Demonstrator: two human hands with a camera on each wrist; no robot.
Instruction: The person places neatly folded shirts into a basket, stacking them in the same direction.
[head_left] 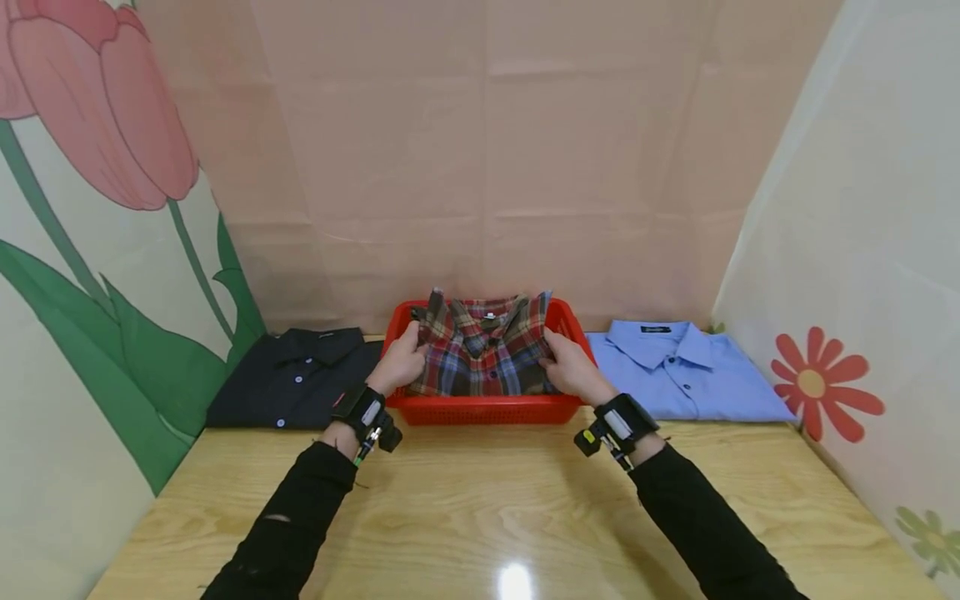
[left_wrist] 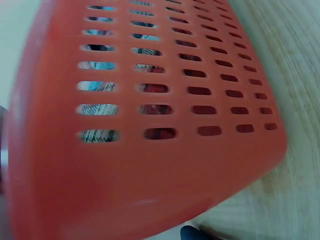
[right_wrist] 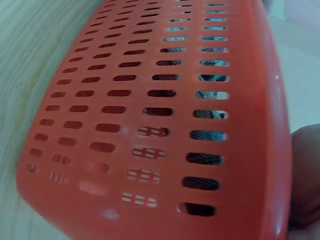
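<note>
A red plastic basket with slotted walls (head_left: 480,410) sat on the pale wooden table (head_left: 495,508), close to the pink back wall. Inside it lay a folded red and brown checked shirt (head_left: 483,354), collar up and toward the wall. The left hand (head_left: 400,362) held the shirt's left side with curled fingers. The right hand (head_left: 567,367) held its right side the same way. Both hands were over the basket's rim.

Both wrist views showed only the basket's slotted wall (left_wrist: 150,125) (right_wrist: 150,125) up close, with checked cloth behind the slots.

The near part of the table was open, with room for both arms. A folded dark navy shirt (head_left: 296,379) lay just left of the basket. A folded light blue shirt (head_left: 678,371) lay just right of it. Flower-painted walls closed in both sides.
</note>
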